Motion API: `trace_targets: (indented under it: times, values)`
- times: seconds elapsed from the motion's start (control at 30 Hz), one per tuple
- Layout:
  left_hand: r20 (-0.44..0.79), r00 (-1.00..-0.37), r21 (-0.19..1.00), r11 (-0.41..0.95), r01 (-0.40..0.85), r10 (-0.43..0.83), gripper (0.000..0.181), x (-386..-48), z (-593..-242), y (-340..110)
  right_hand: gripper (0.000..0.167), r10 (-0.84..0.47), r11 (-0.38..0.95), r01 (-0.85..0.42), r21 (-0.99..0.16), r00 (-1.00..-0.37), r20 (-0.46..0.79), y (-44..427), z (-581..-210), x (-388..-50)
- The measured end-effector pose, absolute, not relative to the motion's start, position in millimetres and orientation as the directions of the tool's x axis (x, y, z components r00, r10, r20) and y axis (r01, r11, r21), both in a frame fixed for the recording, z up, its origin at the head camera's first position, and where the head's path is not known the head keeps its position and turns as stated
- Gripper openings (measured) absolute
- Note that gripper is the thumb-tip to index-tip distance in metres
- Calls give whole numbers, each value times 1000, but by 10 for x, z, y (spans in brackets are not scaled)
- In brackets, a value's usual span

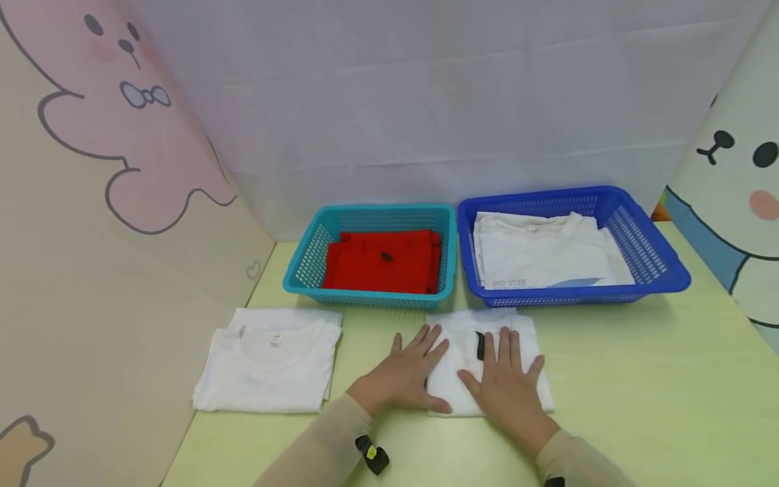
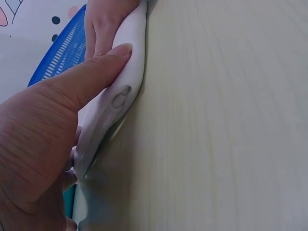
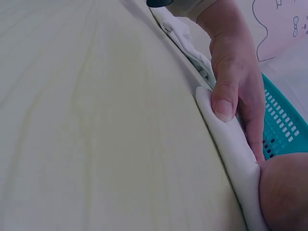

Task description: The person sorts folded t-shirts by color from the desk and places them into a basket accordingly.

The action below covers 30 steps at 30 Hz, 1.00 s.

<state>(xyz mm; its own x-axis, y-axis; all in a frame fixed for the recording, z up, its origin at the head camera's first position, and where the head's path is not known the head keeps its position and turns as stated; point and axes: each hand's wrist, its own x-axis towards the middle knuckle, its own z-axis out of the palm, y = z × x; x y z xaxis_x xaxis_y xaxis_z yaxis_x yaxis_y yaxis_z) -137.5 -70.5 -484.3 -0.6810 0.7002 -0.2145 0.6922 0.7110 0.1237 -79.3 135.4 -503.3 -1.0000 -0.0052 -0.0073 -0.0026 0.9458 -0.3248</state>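
Note:
A folded white T-shirt (image 1: 450, 379) with a black neck label (image 1: 480, 346) lies on the table in front of the baskets. My left hand (image 1: 404, 379) rests along its left side, fingers spread and straight, the thumb over the near edge. On the right half of the shirt my right hand (image 1: 508, 389) lies flat, its fingers pointing at the baskets. In the left wrist view, the left thumb (image 2: 91, 77) touches the layered fold. The right wrist view shows both hands on the shirt's thick folded edge (image 3: 226, 144).
Another folded white shirt pile (image 1: 274, 368) lies at the left. Behind stand a teal basket (image 1: 365, 297) with folded red shirts (image 1: 386, 264) and a blue basket (image 1: 660, 281) with folded white shirts (image 1: 541, 250). A white sheet (image 1: 426, 101) hangs at the back, beside patterned side walls.

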Motion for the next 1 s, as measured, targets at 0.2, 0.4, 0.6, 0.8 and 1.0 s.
trace_targets:
  times: [0.2,0.4,0.6,0.8,1.0]
  values:
    - [-214,-681,111,710,696,701,113,-1411,-4864,-877,93,0,942,13,-334,-999,-40,1187,-5035,-823]
    - [-188,-668,124,692,711,720,111,-1422,-4833,-950,93,7,945,18,-327,-999,-35,1125,-5062,-831]
    - [-184,-666,133,690,712,723,110,-1427,-4816,-950,95,3,931,9,-365,-1000,-18,1163,-5086,-851]
    - [-160,-693,179,711,680,703,103,-1417,-4774,-927,88,-37,883,-30,-469,-999,-7,1313,-4945,-868]
    - [-75,-802,306,779,547,593,85,-1361,-4688,-877,74,-76,807,-110,-580,-994,83,1636,-4691,-838]
